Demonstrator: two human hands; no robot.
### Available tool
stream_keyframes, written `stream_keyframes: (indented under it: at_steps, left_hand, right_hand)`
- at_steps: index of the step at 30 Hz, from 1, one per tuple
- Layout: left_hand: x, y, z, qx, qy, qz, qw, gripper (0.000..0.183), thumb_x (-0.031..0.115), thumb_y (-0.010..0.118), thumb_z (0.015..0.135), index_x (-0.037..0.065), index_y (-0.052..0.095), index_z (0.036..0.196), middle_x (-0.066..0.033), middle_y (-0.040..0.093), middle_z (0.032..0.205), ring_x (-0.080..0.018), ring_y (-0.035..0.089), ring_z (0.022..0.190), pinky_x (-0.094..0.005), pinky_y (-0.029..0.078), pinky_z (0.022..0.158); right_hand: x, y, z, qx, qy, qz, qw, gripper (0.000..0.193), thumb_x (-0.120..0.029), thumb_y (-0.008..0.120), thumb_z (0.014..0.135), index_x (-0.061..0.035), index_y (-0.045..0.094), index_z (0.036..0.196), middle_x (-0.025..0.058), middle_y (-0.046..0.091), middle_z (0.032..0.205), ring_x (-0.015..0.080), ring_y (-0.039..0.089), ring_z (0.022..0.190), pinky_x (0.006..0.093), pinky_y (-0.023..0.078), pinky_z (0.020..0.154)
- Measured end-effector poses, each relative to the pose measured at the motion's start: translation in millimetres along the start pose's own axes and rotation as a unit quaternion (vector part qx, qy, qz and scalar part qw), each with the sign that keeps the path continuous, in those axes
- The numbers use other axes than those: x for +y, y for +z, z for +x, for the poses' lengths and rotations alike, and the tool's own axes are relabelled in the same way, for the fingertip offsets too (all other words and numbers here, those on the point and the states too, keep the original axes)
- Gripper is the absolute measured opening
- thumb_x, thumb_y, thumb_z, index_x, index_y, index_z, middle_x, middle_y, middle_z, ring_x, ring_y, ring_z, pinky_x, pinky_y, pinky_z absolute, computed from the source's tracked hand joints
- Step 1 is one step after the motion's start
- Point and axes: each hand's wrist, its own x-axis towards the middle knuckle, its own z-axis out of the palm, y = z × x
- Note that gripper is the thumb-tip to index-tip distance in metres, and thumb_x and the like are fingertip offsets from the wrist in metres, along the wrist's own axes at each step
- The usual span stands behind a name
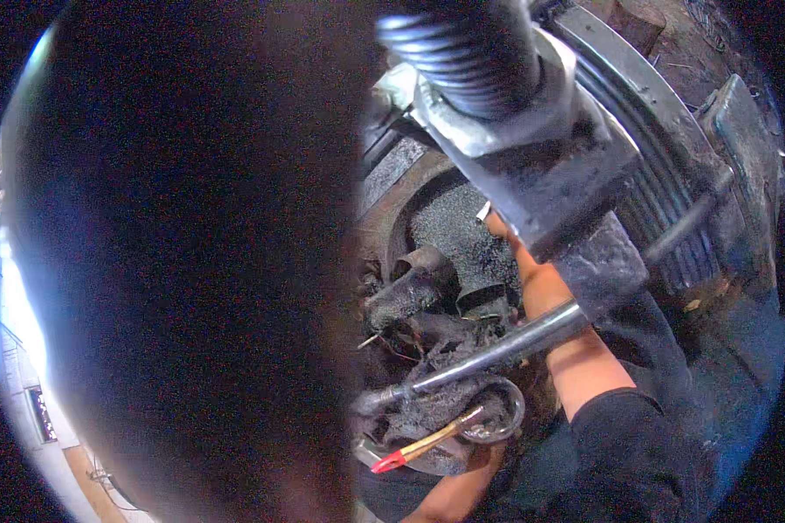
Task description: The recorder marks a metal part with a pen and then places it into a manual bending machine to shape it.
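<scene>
Dark mass point(192, 261) blocks L view, R fingers point(495, 224) part-hid.

The right forearm point(576, 349) is stretched forward and leftward, with the right hand point(497, 225) partly hidden. The left forearm point(458, 492) is angled up from below, the left hand point(508, 443) mostly concealed; neither grip can be discerned.

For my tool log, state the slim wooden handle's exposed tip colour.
Red tip, clearest in the head view.
</scene>
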Motion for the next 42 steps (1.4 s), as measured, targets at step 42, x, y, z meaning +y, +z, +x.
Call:
stream_keyframes:
  at_steps: [42]
  left_hand:
    - [22,-12,-104,-0.091,-0.176,-0.233,0.952,0.043,0.038,0.046,0.104,0.011,0.053,0.137,-0.0061,0.062,0.12,-0.0187,0.065,0.099,-0.0304,0.053,0.059]
  right_hand:
    - [10,59,-158,0.47,0.12,0.24,0.841,0.041,-0.007,0.066,0.086,-0.0008,0.058,0.125,0.02,0.068,0.115,0.039,0.064,0.104,0.0422,0.049,0.095]
